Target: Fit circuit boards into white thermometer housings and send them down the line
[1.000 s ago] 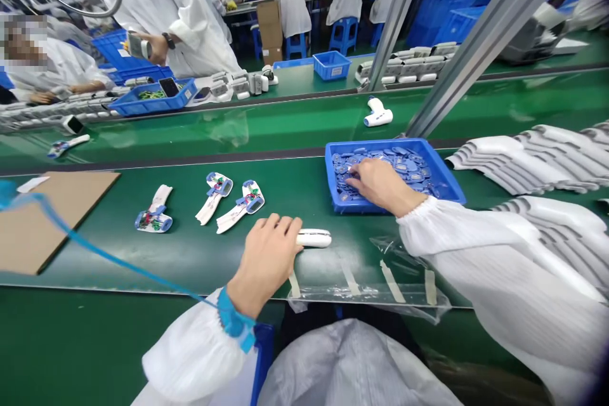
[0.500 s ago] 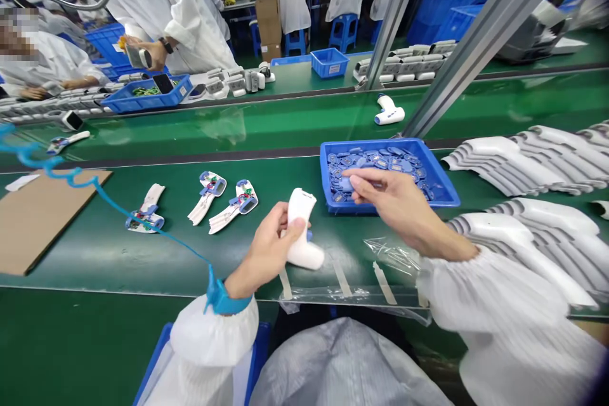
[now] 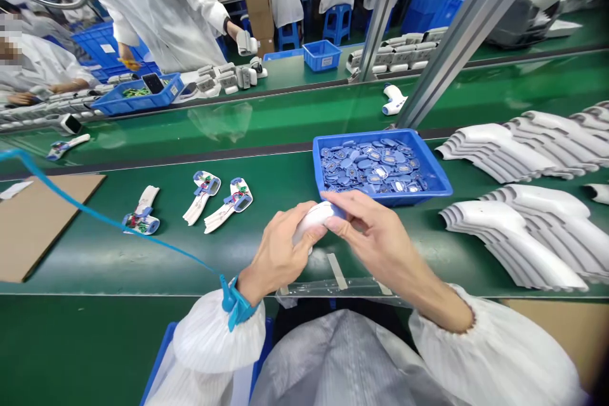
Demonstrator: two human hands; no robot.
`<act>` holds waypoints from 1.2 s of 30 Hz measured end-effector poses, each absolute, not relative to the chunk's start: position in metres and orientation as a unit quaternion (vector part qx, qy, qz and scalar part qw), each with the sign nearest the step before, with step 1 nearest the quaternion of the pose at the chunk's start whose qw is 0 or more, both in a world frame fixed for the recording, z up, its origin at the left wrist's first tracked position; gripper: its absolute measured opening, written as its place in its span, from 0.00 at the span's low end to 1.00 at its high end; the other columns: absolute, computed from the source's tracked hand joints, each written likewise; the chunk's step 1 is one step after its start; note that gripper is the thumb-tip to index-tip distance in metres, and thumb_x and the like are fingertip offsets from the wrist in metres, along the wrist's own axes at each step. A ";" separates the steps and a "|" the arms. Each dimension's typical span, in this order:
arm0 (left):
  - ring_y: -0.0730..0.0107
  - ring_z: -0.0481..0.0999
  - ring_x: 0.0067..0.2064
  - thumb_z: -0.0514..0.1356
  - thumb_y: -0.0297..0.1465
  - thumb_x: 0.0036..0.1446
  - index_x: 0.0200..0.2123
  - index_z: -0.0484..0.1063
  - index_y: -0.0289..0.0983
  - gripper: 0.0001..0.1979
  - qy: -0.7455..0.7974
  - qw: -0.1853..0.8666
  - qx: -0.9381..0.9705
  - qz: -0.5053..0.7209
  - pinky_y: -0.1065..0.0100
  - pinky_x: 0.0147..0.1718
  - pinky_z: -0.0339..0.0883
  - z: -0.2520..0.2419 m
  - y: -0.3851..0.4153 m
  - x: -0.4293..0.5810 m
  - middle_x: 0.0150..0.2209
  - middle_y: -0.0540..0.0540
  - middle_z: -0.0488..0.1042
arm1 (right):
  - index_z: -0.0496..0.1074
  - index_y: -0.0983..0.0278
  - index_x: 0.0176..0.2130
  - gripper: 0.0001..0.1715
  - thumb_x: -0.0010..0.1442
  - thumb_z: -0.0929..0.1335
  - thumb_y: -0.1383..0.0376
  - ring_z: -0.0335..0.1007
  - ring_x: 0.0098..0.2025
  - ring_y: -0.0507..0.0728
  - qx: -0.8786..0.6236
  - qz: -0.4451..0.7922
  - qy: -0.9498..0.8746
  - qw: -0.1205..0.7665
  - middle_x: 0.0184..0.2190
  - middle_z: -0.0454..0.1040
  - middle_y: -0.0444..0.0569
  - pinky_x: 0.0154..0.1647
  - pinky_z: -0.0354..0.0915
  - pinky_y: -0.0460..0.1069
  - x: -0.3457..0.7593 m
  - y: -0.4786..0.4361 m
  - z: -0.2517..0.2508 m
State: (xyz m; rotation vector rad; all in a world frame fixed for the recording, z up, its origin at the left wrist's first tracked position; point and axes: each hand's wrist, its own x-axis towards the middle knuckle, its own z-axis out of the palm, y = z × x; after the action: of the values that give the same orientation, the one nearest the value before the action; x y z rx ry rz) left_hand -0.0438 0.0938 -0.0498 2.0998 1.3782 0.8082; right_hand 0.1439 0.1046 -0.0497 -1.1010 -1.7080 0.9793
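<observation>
My left hand (image 3: 278,254) grips a white plastic thermometer housing (image 3: 314,219) low over the green bench mat (image 3: 266,260). The fingertips of my right hand (image 3: 375,241) press against its far end, where a small blue part (image 3: 340,210) shows. A blue tray (image 3: 380,199) heaped with similar blue parts (image 3: 371,165) sits just beyond my hands. Several white housings stand in stacks (image 3: 504,152) to my right. Three circuit-board assemblies in white shells (image 3: 219,200) lie on the mat to my left. A blue wrist strap (image 3: 236,306) circles my left wrist.
A cardboard sheet (image 3: 42,222) lies at the left of the mat, and a blue coiled cord (image 3: 95,214) crosses it. Beyond a green conveyor belt (image 3: 238,127), a metal post (image 3: 380,13) rises. Co-workers in white gowns (image 3: 162,6) handle white parts among blue crates.
My left hand has lifted the housing off the mat. My right hand has left the tray and come to the housing with a blue part. The view has shifted slightly.
</observation>
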 end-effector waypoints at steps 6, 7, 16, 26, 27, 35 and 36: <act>0.63 0.74 0.35 0.55 0.37 0.67 0.44 0.74 0.38 0.11 0.487 0.139 0.815 0.279 0.58 0.42 0.60 -0.061 0.095 -0.037 0.39 0.45 0.81 | 0.74 0.61 0.49 0.15 0.72 0.61 0.61 0.70 0.38 0.56 -0.482 0.215 -0.747 0.405 0.39 0.71 0.51 0.40 0.67 0.51 0.140 0.090 -0.069; 0.64 0.74 0.35 0.56 0.37 0.67 0.44 0.74 0.38 0.11 0.475 0.145 0.826 0.267 0.58 0.43 0.59 -0.062 0.095 -0.037 0.39 0.46 0.81 | 0.73 0.61 0.49 0.14 0.72 0.61 0.61 0.69 0.37 0.56 -0.487 0.214 -0.750 0.393 0.39 0.71 0.50 0.39 0.67 0.51 0.143 0.087 -0.071; 0.74 0.54 0.21 0.54 0.39 0.67 0.17 0.52 0.38 0.26 0.679 0.055 0.626 0.379 0.65 0.26 0.46 -0.093 0.089 -0.020 0.16 0.53 0.56 | 0.68 0.62 0.48 0.13 0.73 0.60 0.58 0.70 0.37 0.56 -0.495 0.254 -0.761 0.334 0.40 0.72 0.52 0.36 0.66 0.50 0.156 0.054 -0.082; 0.66 0.76 0.40 0.54 0.42 0.68 0.34 0.75 0.37 0.17 0.570 0.229 0.660 0.432 0.67 0.40 0.65 -0.089 0.083 -0.053 0.38 0.45 0.79 | 0.69 0.62 0.40 0.23 0.69 0.57 0.49 0.60 0.22 0.53 -0.605 0.544 -0.532 0.234 0.25 0.71 0.45 0.24 0.57 0.49 0.140 0.067 -0.099; 0.65 0.77 0.41 0.54 0.42 0.68 0.34 0.75 0.37 0.18 0.566 0.232 0.632 0.475 0.66 0.41 0.66 -0.094 0.078 -0.053 0.39 0.44 0.79 | 0.68 0.62 0.37 0.24 0.69 0.56 0.48 0.54 0.19 0.51 -0.611 0.602 -0.474 0.199 0.23 0.69 0.44 0.21 0.52 0.48 0.139 0.069 -0.101; 0.73 0.66 0.21 0.56 0.43 0.66 0.14 0.65 0.38 0.28 0.665 0.210 0.451 0.557 0.68 0.26 0.60 -0.117 0.095 -0.026 0.15 0.51 0.66 | 0.72 0.65 0.45 0.22 0.72 0.58 0.54 0.71 0.28 0.57 -0.506 0.306 -0.794 0.138 0.32 0.78 0.54 0.28 0.54 0.50 0.115 0.054 -0.102; 0.73 0.66 0.20 0.56 0.41 0.66 0.13 0.64 0.39 0.28 0.673 0.198 0.459 0.545 0.68 0.26 0.60 -0.116 0.099 -0.024 0.14 0.51 0.65 | 0.73 0.66 0.44 0.24 0.73 0.56 0.55 0.71 0.27 0.58 -0.502 0.275 -0.813 0.108 0.31 0.78 0.55 0.27 0.52 0.51 0.112 0.052 -0.102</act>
State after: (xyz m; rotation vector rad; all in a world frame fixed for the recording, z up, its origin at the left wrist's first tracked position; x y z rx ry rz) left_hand -0.0243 0.0993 -0.1157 1.2842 1.8840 1.5264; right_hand 0.1124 0.0524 -0.1019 -1.4763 -2.3926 0.8106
